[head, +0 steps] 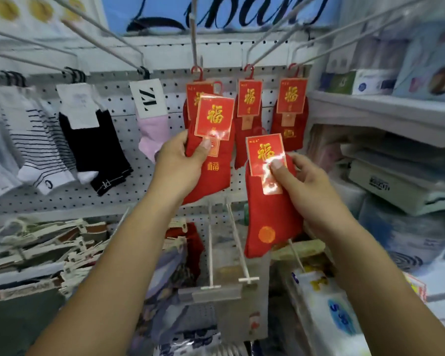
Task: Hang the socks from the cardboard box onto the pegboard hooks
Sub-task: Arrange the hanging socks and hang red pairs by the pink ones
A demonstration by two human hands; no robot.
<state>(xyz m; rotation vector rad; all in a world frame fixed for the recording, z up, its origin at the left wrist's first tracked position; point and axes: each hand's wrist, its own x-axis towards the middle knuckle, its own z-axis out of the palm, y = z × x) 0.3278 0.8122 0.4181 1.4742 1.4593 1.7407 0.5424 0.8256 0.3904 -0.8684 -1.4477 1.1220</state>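
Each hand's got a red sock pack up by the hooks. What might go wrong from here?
1. The left hand grips the left pack and the right hand grips the right pack. Neither is free to steady a hook, so a pack may slip.
2. The left pack overlaps a hung pack; pushing in could knock it off.

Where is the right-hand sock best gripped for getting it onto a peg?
Pinch the sock at its card, just below the red hook, coming from the right side as the right hand does. The stiff card likely keeps the hook upright and free.
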